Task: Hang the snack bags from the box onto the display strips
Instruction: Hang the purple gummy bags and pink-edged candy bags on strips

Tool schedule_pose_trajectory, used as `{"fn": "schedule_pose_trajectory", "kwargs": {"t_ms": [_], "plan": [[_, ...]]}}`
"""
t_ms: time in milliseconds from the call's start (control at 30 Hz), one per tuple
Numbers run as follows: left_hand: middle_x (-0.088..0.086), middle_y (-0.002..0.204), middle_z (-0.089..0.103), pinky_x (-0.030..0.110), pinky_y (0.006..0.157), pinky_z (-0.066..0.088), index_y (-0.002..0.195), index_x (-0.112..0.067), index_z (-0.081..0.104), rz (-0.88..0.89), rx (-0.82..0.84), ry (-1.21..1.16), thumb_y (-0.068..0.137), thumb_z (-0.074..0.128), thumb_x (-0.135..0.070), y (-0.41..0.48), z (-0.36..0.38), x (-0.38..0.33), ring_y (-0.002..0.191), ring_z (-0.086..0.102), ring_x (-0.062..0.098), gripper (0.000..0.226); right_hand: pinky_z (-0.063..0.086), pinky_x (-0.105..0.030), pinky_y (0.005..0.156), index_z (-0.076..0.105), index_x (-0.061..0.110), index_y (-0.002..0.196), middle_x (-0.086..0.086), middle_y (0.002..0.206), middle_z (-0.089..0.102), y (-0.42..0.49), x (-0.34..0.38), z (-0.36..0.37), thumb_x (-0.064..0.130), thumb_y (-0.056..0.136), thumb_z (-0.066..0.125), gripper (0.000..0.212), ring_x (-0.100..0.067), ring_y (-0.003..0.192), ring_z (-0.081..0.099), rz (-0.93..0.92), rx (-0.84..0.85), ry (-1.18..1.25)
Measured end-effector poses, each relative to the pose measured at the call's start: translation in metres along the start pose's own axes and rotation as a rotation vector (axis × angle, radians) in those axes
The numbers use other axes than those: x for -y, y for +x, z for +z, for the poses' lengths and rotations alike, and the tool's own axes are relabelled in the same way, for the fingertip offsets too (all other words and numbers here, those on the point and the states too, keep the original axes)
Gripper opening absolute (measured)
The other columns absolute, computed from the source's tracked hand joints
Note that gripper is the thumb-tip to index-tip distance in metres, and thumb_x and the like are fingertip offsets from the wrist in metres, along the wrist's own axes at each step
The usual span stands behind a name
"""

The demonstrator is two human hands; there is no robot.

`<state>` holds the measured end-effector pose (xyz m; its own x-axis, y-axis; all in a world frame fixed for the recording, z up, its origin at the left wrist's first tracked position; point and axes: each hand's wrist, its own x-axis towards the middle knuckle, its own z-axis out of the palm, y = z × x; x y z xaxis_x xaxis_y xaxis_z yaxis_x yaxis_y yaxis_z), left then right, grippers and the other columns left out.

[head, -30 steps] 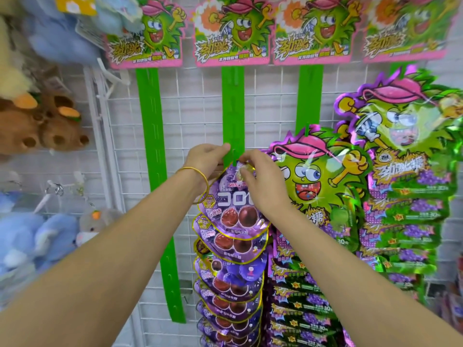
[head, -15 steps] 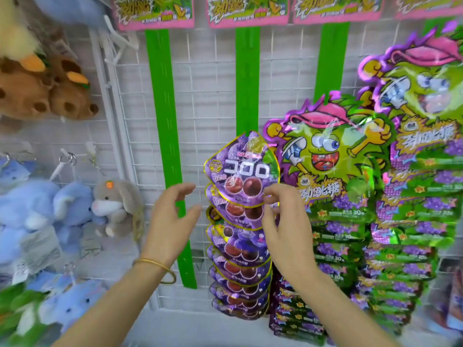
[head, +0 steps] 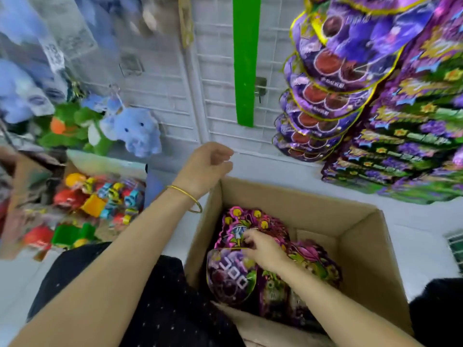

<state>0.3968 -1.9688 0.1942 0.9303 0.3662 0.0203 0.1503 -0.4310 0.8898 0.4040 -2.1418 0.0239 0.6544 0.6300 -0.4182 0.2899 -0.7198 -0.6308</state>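
- Box point(head: 363, 249) is open on the floor, right in front of the person, flaps out.
- Right hand point(head: 265, 250) is down inside the box. Its fingers point(head: 246, 240) are curled and pinching the top edge of a purple bag point(head: 230, 276), just where that bag meets the pink bags point(head: 240, 225).
- The purple bag leans against the box's left wall, print facing up. More pink bags are piled beside and under the right wrist.
- Left hand point(head: 208, 169) hovers over the box's far left corner and holds nothing. Its fingers point(head: 225, 160) are loosely curled (pretty relaxed looking). There's a thin gold bracelet point(head: 186, 199) on that wrist.
- A bare green strip point(head: 245, 61) hangs down the white wire grid point(head: 172, 81) and ends well above the box.
- Just right of the strip is a column of hung bags point(head: 325, 96), purple with dark red circles, overlapping like shingles.
- Right beside those is a column of green bags point(head: 413, 126), also overlapping, with the lowest ones near the floor.
- Off to the left, a blue plush elephant point(head: 136, 128) hangs from the grid with a green plush next to it. Below them is a blurry heap of colourful toys point(head: 100, 196).
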Motion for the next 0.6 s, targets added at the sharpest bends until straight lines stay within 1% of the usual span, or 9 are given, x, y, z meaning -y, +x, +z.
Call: {"fn": "schedule_pose_trajectory", "kwargs": {"t_ms": [67,167,233,300,333,400,467,567,600], "plan": [[0.006,0.092,0.057,0.005,0.060,0.044,0.108,0.001,0.058,-0.029,0.007,-0.006,0.084,0.055,0.006,0.003,-0.001,0.005,0.065,0.055,-0.010,0.025,0.042,-0.031,0.089,0.040,0.016,0.137,-0.008,0.129,0.055,0.008,-0.003,0.016,0.023,0.091,0.055,0.048,-0.025,0.118,0.053,-0.009,0.032,-0.167],[0.008,0.094,0.057,0.004,0.057,0.042,0.109,0.003,0.058,-0.053,0.009,0.002,0.085,0.055,0.003,0.005,-0.004,0.007,0.070,0.052,0.000,0.024,0.046,-0.037,0.079,0.042,0.013,0.125,-0.011,0.118,0.057,0.015,-0.006,0.030,0.014,0.090,0.050,0.036,-0.032,0.109,0.056,0.021,0.054,-0.342],[0.003,0.088,0.056,0.004,0.058,0.043,0.110,0.001,0.058,-0.067,0.013,-0.002,0.086,0.055,0.001,0.006,-0.007,0.008,0.072,0.051,0.001,0.024,0.047,-0.038,0.079,0.048,0.013,0.119,-0.010,0.117,0.057,0.019,-0.006,0.031,0.008,0.087,0.053,0.033,-0.032,0.108,0.056,0.047,0.042,-0.356],[-0.001,0.087,0.057,0.004,0.061,0.043,0.110,-0.004,0.059,-0.083,0.029,0.015,0.086,0.055,-0.003,0.005,-0.009,0.013,0.074,0.052,0.000,0.023,0.048,-0.034,0.083,0.060,0.014,0.112,-0.008,0.116,0.061,0.022,-0.006,0.025,0.009,0.084,0.059,0.028,-0.028,0.107,0.058,0.081,0.058,-0.320],[-0.002,0.086,0.058,0.005,0.062,0.042,0.109,-0.006,0.060,-0.091,0.042,0.026,0.087,0.055,-0.005,0.005,-0.009,0.015,0.075,0.053,0.000,0.022,0.049,-0.032,0.083,0.066,0.014,0.106,-0.004,0.111,0.065,0.022,-0.005,0.020,0.012,0.083,0.064,0.023,-0.023,0.102,0.061,0.090,0.076,-0.267],[-0.003,0.085,0.059,0.004,0.061,0.043,0.104,-0.011,0.060,-0.107,0.086,0.059,0.087,0.056,-0.008,0.005,-0.008,0.018,0.075,0.054,0.000,0.019,0.048,-0.029,0.076,0.073,0.013,0.091,0.002,0.090,0.070,0.016,0.002,0.002,0.016,0.078,0.073,0.013,-0.011,0.081,0.062,0.079,0.151,-0.055],[0.002,0.091,0.061,0.004,0.060,0.043,0.102,-0.014,0.061,-0.127,0.177,0.107,0.086,0.059,-0.009,0.002,-0.004,0.021,0.076,0.055,0.003,0.017,0.046,-0.034,0.067,0.072,0.013,0.076,0.000,0.070,0.065,0.004,0.015,-0.021,0.014,0.076,0.074,0.002,-0.010,0.064,0.056,0.028,0.209,0.183],[0.010,0.106,0.064,0.010,0.077,0.043,0.107,-0.009,0.063,-0.137,0.419,0.211,0.084,0.063,-0.012,-0.006,0.006,0.021,0.093,0.060,0.014,0.024,0.042,-0.023,0.064,0.069,0.010,0.075,-0.004,0.070,0.062,-0.016,0.032,-0.063,0.010,0.079,0.070,0.004,-0.009,0.063,0.056,-0.040,0.137,0.387],[0.009,0.110,0.064,0.010,0.080,0.042,0.110,-0.008,0.063,-0.122,0.511,0.276,0.084,0.064,-0.016,-0.009,0.010,0.020,0.099,0.059,0.014,0.027,0.044,-0.018,0.062,0.068,0.010,0.076,-0.002,0.067,0.062,-0.021,0.037,-0.077,0.007,0.079,0.069,0.005,-0.007,0.059,0.057,-0.042,0.102,0.482]]}}
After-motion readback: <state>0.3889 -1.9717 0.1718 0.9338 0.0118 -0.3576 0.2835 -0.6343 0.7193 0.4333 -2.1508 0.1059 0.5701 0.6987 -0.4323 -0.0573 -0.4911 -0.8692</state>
